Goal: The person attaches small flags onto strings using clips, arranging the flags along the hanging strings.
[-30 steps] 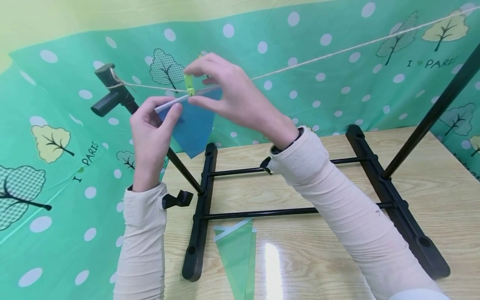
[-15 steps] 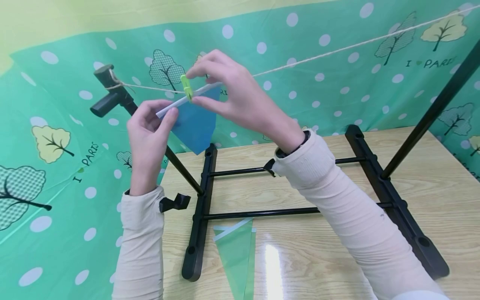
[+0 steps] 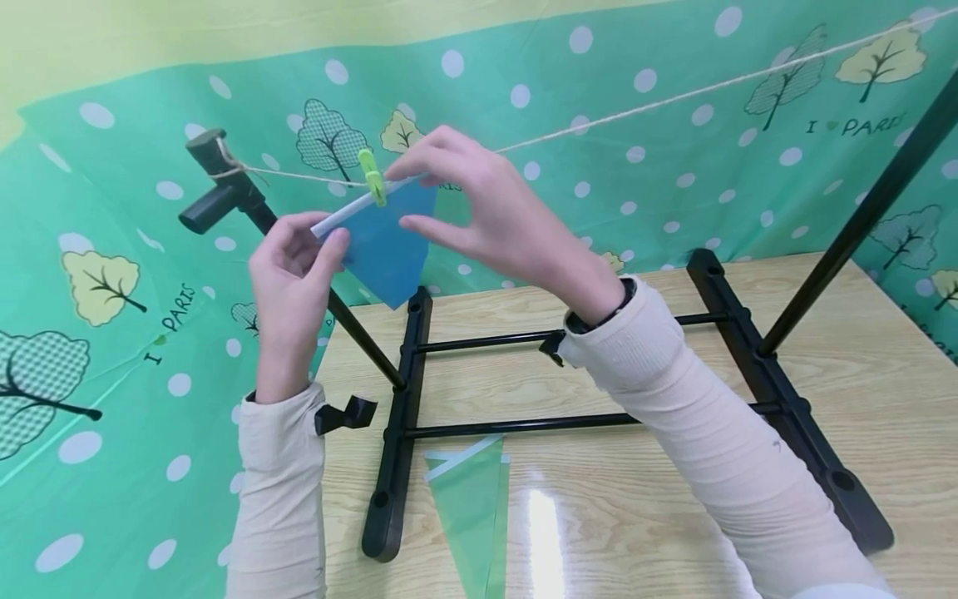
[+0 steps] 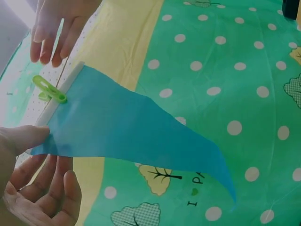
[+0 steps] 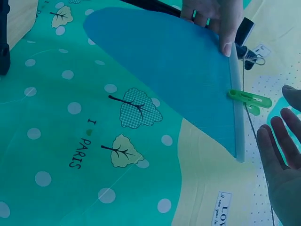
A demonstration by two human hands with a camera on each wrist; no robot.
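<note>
A blue triangular pennant point(image 4: 122, 117) with a white top band hangs at the string point(image 3: 636, 110). A green clothespin point(image 3: 372, 176) clamps the band to the string near its middle. My left hand point(image 3: 290, 270) pinches the left end of the band between thumb and fingers, as the left wrist view also shows. My right hand point(image 3: 486, 195) is off the clothespin, its thumb and fingers spread apart near the band's right end. In the right wrist view the right hand point(image 5: 284, 155) stands beside the clothespin point(image 5: 250, 99) with nothing in its grasp.
Green pennants point(image 3: 467, 507) with pale bands lie on the wooden table point(image 3: 599, 499). A black stand with side posts point(image 3: 861, 216) and low crossbars point(image 3: 524, 427) carries the string, tied at the left post top point(image 3: 217, 162). A green dotted cloth point(image 3: 180, 383) hangs behind.
The right hand has let go of the clothespin and drawn back to the right, its fingers parting. The clothespin now stays on the band and string. The left hand keeps its pinch, shifting slightly lower.
</note>
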